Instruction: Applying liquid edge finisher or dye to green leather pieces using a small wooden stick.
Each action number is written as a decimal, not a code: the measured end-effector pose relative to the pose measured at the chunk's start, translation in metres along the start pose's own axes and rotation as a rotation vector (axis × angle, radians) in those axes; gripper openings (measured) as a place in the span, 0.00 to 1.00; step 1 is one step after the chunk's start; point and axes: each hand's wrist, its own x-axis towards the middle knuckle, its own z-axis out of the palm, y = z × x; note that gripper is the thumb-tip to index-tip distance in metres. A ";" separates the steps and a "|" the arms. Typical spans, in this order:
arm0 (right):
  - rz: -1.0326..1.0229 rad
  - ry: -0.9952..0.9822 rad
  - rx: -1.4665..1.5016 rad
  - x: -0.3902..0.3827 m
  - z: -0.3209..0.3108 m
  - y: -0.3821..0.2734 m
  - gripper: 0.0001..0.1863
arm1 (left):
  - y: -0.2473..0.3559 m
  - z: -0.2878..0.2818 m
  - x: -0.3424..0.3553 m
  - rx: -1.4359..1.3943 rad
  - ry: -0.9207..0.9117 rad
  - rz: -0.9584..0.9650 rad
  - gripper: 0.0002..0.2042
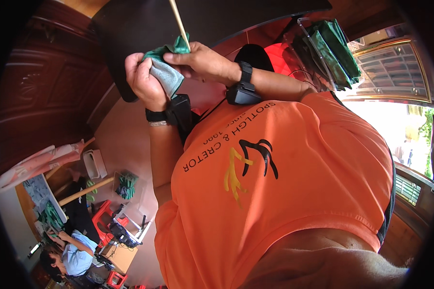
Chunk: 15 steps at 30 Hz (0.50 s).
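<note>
A small piece of green fabric point(167, 76) with a paler grey-green underside is held up between my two hands, near the edge of a black table. My left hand point(147, 82) is closed round its left side, fingers bent over the cloth. My right hand point(197, 61) pinches the upper right part between thumb and fingers. A thin pale wooden stick point(179, 21) slants down to the cloth beside my right fingers. Its lower end is hidden there, and I cannot tell whether the hand grips it too. Both wrists wear black straps with box-shaped devices.
The black table point(236, 19) spans the top. At right, a clear bin point(318, 45) contains folded green fabric, near a red seat point(278, 58). At lower left, a co-worker point(77, 255) handles green cloth near another clear bin point(139, 185) and red stools.
</note>
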 end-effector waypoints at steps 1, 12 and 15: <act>0.098 -0.051 -0.048 -0.007 -0.001 -0.006 0.16 | 0.005 0.000 0.000 0.063 0.091 0.098 0.05; -0.231 -0.174 -0.492 -0.033 -0.053 0.017 0.19 | 0.006 -0.015 0.010 0.100 0.104 0.120 0.05; -0.166 -0.220 -0.702 -0.032 -0.058 0.020 0.18 | 0.004 -0.013 0.010 0.058 0.032 0.093 0.05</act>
